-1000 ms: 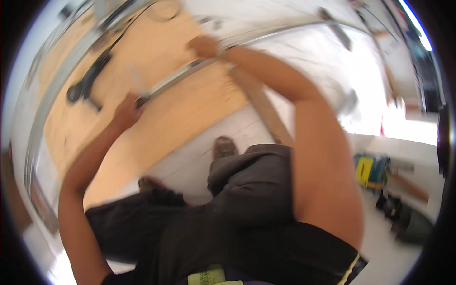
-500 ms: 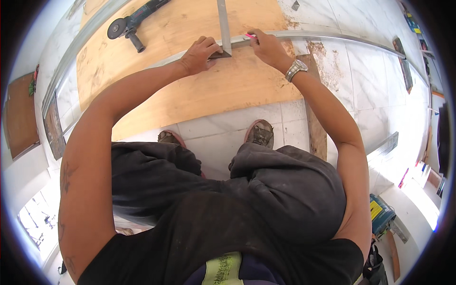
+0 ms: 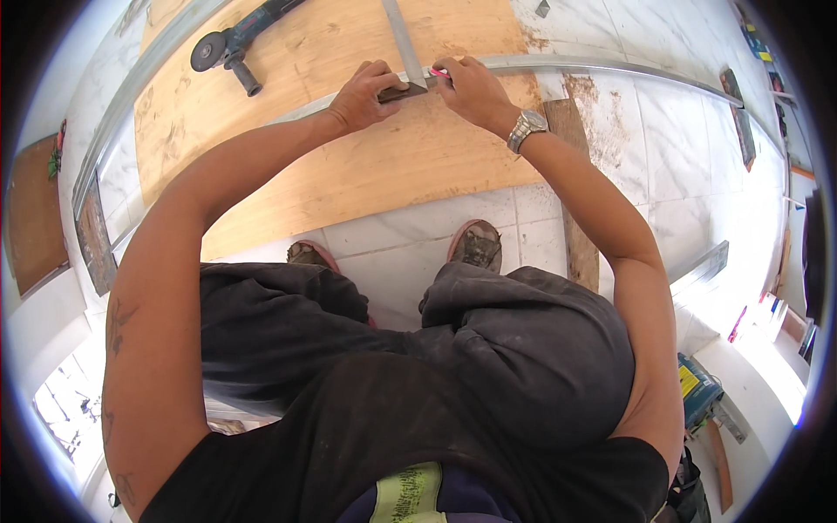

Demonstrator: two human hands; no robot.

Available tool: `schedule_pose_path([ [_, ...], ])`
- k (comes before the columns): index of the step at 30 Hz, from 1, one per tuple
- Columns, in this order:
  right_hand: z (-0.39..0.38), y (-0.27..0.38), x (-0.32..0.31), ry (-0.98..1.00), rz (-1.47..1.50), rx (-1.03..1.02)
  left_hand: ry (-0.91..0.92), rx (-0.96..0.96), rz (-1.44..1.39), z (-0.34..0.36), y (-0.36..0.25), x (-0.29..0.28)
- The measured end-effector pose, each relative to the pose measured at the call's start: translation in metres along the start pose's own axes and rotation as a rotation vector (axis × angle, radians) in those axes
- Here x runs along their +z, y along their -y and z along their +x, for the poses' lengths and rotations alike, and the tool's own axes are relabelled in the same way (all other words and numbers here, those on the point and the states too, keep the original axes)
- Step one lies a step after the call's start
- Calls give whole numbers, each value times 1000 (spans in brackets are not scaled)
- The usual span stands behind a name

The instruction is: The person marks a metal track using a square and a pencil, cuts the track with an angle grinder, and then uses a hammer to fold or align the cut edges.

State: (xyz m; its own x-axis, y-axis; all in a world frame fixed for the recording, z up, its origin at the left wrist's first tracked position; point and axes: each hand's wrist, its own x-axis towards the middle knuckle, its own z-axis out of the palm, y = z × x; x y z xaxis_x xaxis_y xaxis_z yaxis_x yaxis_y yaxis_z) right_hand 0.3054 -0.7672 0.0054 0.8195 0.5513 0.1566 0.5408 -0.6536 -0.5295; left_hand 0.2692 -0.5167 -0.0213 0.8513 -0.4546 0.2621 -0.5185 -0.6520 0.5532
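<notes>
Both hands work near the top of the view, close together but apart. Left hand [image 3: 359, 98]: fingers curled around the handle of a square [image 3: 404, 44]; its blade crosses a metal bar [image 3: 593, 64] and points away from the person. Right hand [image 3: 475, 91]: fingers pinched closed on a pink marker [image 3: 441, 73], just right of the blade; cannot tell whether its tip touches the bar. Bar runs across a wooden board [image 3: 349, 174] and past its right edge. Grinder [image 3: 248, 39] lies on the board, beyond the left forearm. 1 plank [image 3: 582, 253] on the tile floor [image 3: 392, 279], to the right. Watch [image 3: 527, 128] on right wrist.
</notes>
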Motion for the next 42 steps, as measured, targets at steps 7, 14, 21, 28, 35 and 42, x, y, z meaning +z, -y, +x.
schedule_pose_path([
  [7,-4,5,0,5,-54,-29,16,-16,-37,-2,3,-2],
  [14,-4,10,0,47,-108,-46,14,-2,-39,-1,3,-2],
  [21,0,10,5,-8,-146,-120,21,-15,-42,-1,4,-2],
  [28,6,15,2,54,-196,-102,10,-4,-33,-2,5,1],
  [35,-8,-6,-28,263,-30,66,20,-41,-60,0,-7,-8],
  [42,-19,-90,-42,-210,384,480,-396,44,30,51,-5,-81],
])
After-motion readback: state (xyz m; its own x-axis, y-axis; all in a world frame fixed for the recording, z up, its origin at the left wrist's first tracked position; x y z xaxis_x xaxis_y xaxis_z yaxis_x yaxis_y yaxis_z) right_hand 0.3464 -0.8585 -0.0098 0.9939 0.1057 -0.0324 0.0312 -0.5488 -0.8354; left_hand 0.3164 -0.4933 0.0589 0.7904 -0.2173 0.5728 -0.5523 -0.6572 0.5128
